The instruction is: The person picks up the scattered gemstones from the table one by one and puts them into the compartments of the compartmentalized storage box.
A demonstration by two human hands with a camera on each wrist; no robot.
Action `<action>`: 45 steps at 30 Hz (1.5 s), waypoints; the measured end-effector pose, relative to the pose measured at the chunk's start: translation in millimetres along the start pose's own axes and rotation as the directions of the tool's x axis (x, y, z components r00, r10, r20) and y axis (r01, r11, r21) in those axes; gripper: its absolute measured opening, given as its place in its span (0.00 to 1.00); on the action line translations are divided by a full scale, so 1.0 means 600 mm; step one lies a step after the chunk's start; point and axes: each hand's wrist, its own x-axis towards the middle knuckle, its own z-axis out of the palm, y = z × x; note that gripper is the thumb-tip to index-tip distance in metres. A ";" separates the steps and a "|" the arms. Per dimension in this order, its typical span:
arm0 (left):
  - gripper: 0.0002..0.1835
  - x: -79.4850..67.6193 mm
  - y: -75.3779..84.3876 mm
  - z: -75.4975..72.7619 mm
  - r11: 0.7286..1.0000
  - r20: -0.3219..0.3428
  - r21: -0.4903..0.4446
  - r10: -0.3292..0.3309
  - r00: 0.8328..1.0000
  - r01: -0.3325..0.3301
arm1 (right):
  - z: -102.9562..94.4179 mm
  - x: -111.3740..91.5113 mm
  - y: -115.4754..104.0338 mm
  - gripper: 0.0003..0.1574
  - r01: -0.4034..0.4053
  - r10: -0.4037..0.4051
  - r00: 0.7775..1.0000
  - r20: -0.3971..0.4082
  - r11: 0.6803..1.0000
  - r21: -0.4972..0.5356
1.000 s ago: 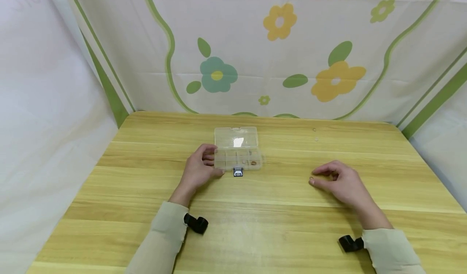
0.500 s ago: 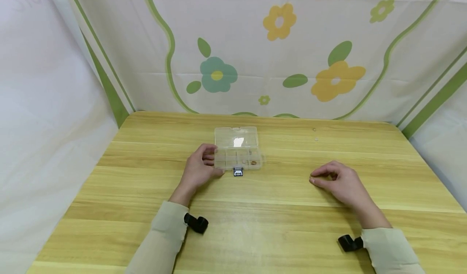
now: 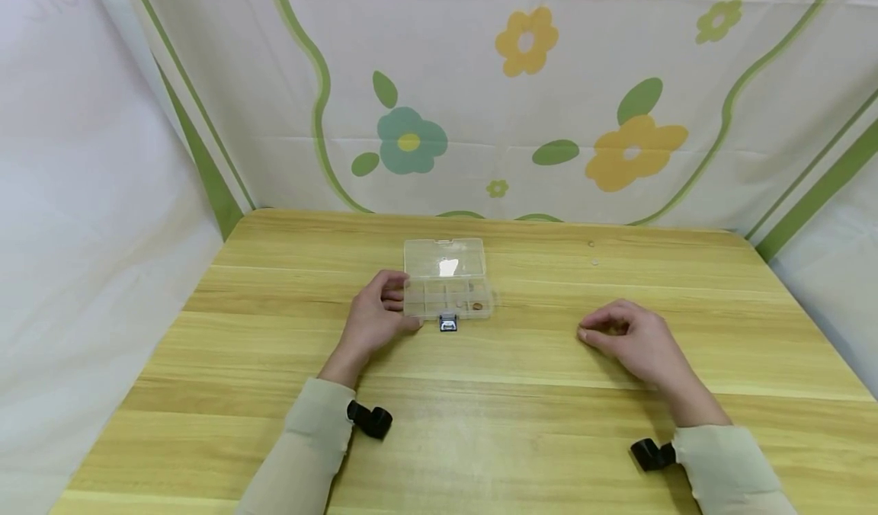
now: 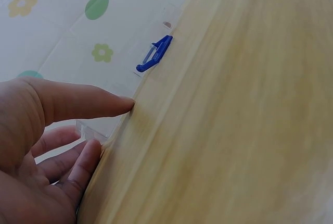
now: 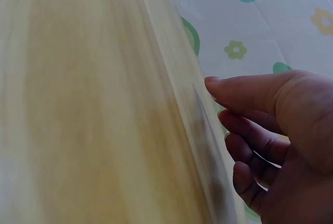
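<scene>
A clear plastic compartment box [image 3: 435, 299] lies with its lid [image 3: 432, 252] folded back and a blue latch [image 3: 448, 323] at its front. My left hand [image 3: 373, 313] holds its left end, thumb at the front edge and fingers at the side. A small brown ring-like piece [image 3: 477, 306] and a few tinier bits lie in the right compartments. To the right of the box, my right hand [image 3: 634, 340] pinches thumb and forefinger together low over the table. Only a pale speck [image 5: 214, 99] shows at those fingertips; I cannot tell its kind.
Two tiny pieces lie at the back right of the wooden table [image 3: 480, 423]: a small ring [image 3: 591, 244] and a pale bit [image 3: 594, 262]. A white flowered cloth [image 3: 453, 65] hangs behind the table's far edge.
The right thumb and forefinger, apart a second ago, have come together. The right hand has shifted slightly left and away from the body. The left hand and box have stayed put.
</scene>
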 end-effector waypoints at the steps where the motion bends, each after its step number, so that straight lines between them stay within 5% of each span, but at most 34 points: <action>1: 0.40 0.000 0.000 0.000 1.000 0.001 0.001 0.001 1.000 -0.001 | 0.000 0.001 -0.003 0.11 0.000 0.000 1.000 0.001 1.000 -0.001; 15: 0.40 -0.001 -0.001 -0.001 1.000 -0.004 -0.007 0.006 1.000 -0.006 | 0.020 0.030 -0.052 0.11 0.026 -0.026 1.000 0.005 0.999 0.047; 45: 0.41 0.003 -0.005 0.001 1.000 -0.012 0.000 0.004 1.000 -0.004 | 0.124 0.089 -0.188 0.05 0.165 -0.177 0.984 0.021 0.952 0.258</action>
